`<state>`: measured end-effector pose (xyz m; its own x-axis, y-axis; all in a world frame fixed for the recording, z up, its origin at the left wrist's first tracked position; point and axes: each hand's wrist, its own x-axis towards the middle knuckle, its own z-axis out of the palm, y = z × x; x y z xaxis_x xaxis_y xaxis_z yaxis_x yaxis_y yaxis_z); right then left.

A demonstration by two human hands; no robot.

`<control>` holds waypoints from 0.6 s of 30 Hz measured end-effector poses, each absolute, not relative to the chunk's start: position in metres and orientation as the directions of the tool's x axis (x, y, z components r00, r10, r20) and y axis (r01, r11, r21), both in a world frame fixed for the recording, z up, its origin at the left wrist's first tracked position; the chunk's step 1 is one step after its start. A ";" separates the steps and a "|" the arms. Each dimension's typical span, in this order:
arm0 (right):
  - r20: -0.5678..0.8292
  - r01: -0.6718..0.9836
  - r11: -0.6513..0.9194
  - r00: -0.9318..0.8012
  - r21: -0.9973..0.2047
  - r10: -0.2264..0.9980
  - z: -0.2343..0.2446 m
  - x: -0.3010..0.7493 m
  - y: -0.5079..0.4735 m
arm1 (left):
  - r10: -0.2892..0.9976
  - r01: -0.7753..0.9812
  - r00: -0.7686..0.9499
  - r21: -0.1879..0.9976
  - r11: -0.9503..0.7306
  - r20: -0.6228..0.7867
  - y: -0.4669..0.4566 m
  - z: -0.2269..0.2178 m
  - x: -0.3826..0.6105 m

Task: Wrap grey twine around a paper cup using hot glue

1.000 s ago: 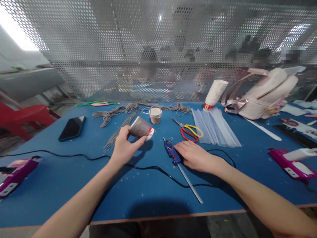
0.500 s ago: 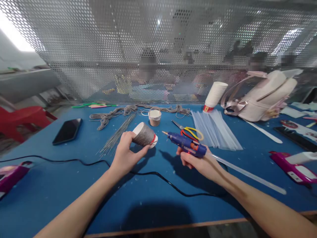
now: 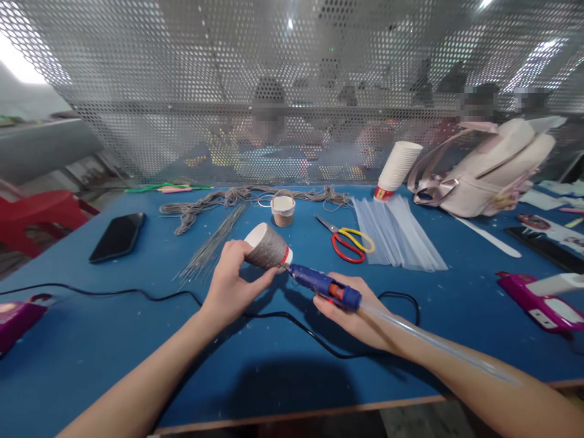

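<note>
My left hand (image 3: pixel 237 277) is closed around a paper cup (image 3: pixel 267 248) wrapped in grey cord, tilted with its mouth to the upper left. A red and white band shows near its base, where the cord stops. In my right hand (image 3: pixel 349 310) is a blue hot glue gun (image 3: pixel 319 283) with a long clear glue stick (image 3: pixel 438 337) out of its back. Its nozzle tip is at the cup's base edge, by my left thumb; I cannot tell whether it touches. Behind the cup stands a small brown and white cup (image 3: pixel 283 212).
Scissors (image 3: pixel 349 240) with red and yellow handles lie beside clear glue sticks (image 3: pixel 396 234). Grey cord (image 3: pixel 205 210) and thin wires (image 3: pixel 214 243) lie behind. Stacked paper cups (image 3: pixel 396 170), a backpack (image 3: pixel 488 170), a phone (image 3: pixel 118 237) and a purple power strip (image 3: pixel 542 301) surround them. A black cable (image 3: pixel 292 319) crosses the table.
My right hand has brought the glue gun left and down, so its nozzle is now at the cup's base. The left hand keeps the cup nearly still. The scissors' handles are now uncovered.
</note>
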<state>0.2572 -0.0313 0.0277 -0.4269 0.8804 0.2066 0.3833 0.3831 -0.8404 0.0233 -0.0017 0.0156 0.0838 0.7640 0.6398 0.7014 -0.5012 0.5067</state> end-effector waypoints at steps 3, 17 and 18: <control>0.298 0.375 0.472 -0.436 -0.798 0.849 0.024 0.256 -0.031 | 0.777 0.707 0.075 0.516 -0.484 0.625 -0.002 0.017 0.024; 0.500 0.393 0.676 -0.464 -0.623 0.731 0.011 0.258 -0.031 | 0.801 0.710 0.046 0.544 -0.446 0.597 -0.005 0.017 0.027; 0.504 0.390 0.674 -0.456 -0.628 0.733 0.011 0.258 -0.031 | 0.798 0.710 0.043 0.544 -0.447 0.601 -0.005 0.017 0.027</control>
<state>0.2577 -0.0312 0.0112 -0.4559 0.7334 0.5043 0.3899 0.6739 -0.6276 0.0274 -0.0050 0.0169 0.0427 0.7984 0.6006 0.7104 -0.4470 0.5437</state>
